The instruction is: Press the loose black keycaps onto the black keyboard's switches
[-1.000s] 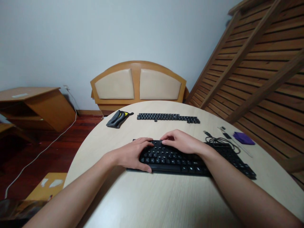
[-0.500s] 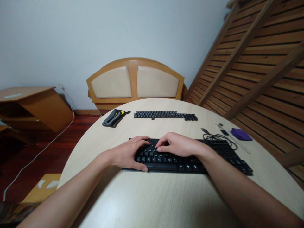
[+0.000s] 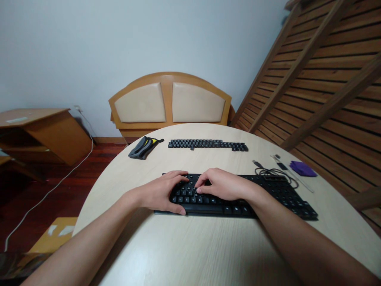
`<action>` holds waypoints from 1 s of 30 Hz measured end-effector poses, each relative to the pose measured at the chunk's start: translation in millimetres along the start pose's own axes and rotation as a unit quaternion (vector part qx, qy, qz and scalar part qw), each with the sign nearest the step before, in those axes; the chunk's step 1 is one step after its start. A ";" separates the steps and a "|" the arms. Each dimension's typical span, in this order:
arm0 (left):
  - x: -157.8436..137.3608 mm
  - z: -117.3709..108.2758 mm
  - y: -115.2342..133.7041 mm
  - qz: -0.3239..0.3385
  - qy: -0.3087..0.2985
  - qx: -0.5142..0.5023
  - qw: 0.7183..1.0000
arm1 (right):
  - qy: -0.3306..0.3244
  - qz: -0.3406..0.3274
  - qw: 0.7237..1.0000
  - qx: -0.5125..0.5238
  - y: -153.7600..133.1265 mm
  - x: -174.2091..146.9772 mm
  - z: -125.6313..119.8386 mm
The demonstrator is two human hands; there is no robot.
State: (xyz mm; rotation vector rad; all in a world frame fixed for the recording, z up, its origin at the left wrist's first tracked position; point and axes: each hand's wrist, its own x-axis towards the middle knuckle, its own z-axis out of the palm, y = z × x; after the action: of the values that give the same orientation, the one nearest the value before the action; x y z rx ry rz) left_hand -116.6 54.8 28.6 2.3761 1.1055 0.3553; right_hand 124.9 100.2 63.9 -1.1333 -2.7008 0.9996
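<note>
A black computer keyboard (image 3: 205,209) lies on the round table, with keycaps gone from part of its upper rows. My left hand (image 3: 162,190) grips its left end, thumb along the front edge and fingers over the top. The fingertips of my right hand (image 3: 222,183) are pinched together low over the letter keys, on a keycap (image 3: 195,190) that they mostly hide. My right palm and wrist cover the keyboard's middle. Beyond it, loose black keycaps (image 3: 196,143) stand in rows like a keyboard layout.
A grey and black folded pouch with yellow (image 3: 143,149) lies at the far left of the table (image 3: 190,246). To the right are a coiled USB cable (image 3: 268,171), a thin white stick-like tool (image 3: 297,180) and a purple cloth (image 3: 303,168). A slatted wooden frame (image 3: 321,79) leans beyond.
My right hand's fingertips have sunk slightly toward the keys. The left hand keeps its place on the keyboard.
</note>
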 end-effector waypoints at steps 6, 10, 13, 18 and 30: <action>0.1 -1.3 2.7 -0.010 -0.009 0.014 1.000 | 0.004 -0.007 1.000 -0.010 -0.2 -0.7 1.5; 0.3 -1.3 2.8 -0.009 -0.014 0.022 1.000 | 0.004 -0.003 1.000 -0.021 -2.7 -1.2 1.4; 0.3 -0.5 1.3 -0.005 -0.011 0.020 1.000 | 0.007 0.001 0.999 -0.035 -6.0 -1.3 1.4; 0.8 0.1 0.7 -0.004 -0.012 0.024 1.000 | 0.018 0.024 0.997 -0.068 -11.6 -3.8 3.2; 3.8 7.0 13.8 0.006 0.066 0.057 0.996 | 0.065 0.023 0.991 -0.111 -16.7 -8.5 11.6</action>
State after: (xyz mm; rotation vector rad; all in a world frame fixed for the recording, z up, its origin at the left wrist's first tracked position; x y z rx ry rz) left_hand -102.3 47.9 30.1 2.4904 1.2005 0.4720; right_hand 117.4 79.6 66.0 -1.2535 -2.7433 0.6148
